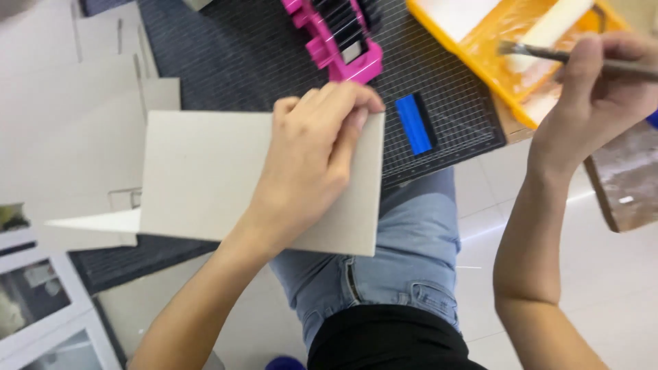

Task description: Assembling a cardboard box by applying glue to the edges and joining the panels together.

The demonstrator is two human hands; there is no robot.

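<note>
- At the far left, flat pale sheets [68,103] lie on the table, and below them the corners of some framed pictures [34,301] show at the left edge.
- A dark cutting mat [445,103] with a fine white grid covers the middle of the table, reaching to its near edge above the person's lap.
- The left hand [312,161] comes up from the lower left with the forearm slanting up and to the right. It lies palm down over a grey cardboard sheet [199,178], fingers curled over the sheet's top right corner and thumb tucked along its right edge, so the sheet is pinched there.
- The cardboard sheet is held flat and slightly tilted, overhanging the near edge of the mat; its right part sits over the person's blue jeans [411,240].
- A white pointed sliver [96,221] sticks out from under the sheet's left side.
- A pink plastic tool [339,38] rests on the mat near the far edge, just above the left hand's fingertips.
- A small blue and black block [417,123] lies on the mat just to the right of the sheet's corner, apart from it.
- An orange tray [493,65] sits at the far right corner, with a white block inside.
- The right hand [603,89] is raised over the tray's near side, wrist bent, fingers closed round the handle of a brush [541,53] whose bristles point left into the tray.
- A brown board [627,181] lies below the right hand, at the right edge.
</note>
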